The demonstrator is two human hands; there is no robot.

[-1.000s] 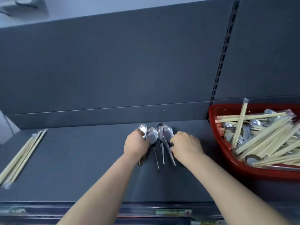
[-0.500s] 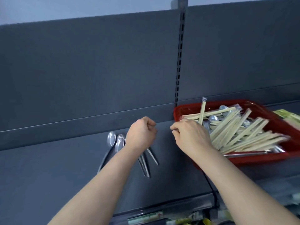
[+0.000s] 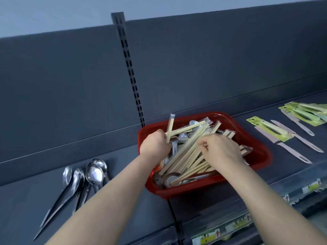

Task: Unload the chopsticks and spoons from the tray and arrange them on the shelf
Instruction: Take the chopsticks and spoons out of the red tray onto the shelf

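Chopsticks [image 3: 184, 153] in red tray [image 3: 261, 156], left hand [image 3: 155, 145] and right hand [image 3: 221, 149] both curled round them; shelf labels [image 3: 206, 237] illegible.

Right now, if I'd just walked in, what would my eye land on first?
The red tray on the dark shelf, heaped with pale chopsticks, stands out most; the left hand grips some of them and the right hand pinches at others. Left of it, a few shiny spoons lie side by side on the shelf, and packaged knives lie to the right.
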